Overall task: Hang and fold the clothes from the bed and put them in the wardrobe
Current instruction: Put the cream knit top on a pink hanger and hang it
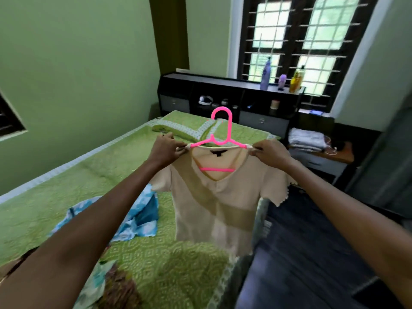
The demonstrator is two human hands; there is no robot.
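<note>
At frame centre the left hand point(166, 150) and right hand point(270, 153) pinch the shoulders of a cream short-sleeved top point(219, 204) on a pink plastic hanger point(220, 132), not yet in the wardrobe, while a crumpled blue patterned garment point(142, 216) at lower left waits on the green quilted bed point(111, 172).

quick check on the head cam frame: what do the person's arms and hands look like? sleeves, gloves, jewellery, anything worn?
Both arms are bare from the bottom edge of the frame to the wrists: no sleeves or cuffs in view. The left hand and right hand are ungloved. No watch, bracelet or band shows on either wrist. No rings are visible, though the fingers are too small and blurred to be sure.
</note>
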